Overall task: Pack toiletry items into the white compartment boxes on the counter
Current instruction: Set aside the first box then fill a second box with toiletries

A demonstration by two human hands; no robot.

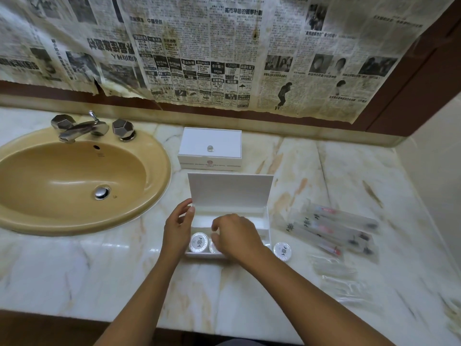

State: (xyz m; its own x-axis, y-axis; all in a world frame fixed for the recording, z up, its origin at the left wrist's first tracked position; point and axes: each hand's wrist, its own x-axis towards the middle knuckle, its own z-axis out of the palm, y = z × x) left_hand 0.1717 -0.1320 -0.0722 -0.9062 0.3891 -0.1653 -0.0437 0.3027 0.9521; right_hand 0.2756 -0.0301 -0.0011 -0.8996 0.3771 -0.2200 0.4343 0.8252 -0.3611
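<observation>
- My right hand [234, 236], low centre of the frame, curls down over a round soap [213, 245] in the open box [265, 222]'s front compartment; whether I'm pinching it, I cannot tell.
- My left hand [178, 226] rests loosely spread against the box's left wall; nudging it could slide the box.
- The box's long axis runs left-right, with its lid [229, 191] upright behind.
- A spare soap [282, 250] lies just right.

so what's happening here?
A person is packing toiletries into the open box on the counter. The left hand steadies its left edge; the right hand reaches into the front compartment beside a round soap. Another soap and wrapped packets wait to the right. A closed box sits behind.
</observation>
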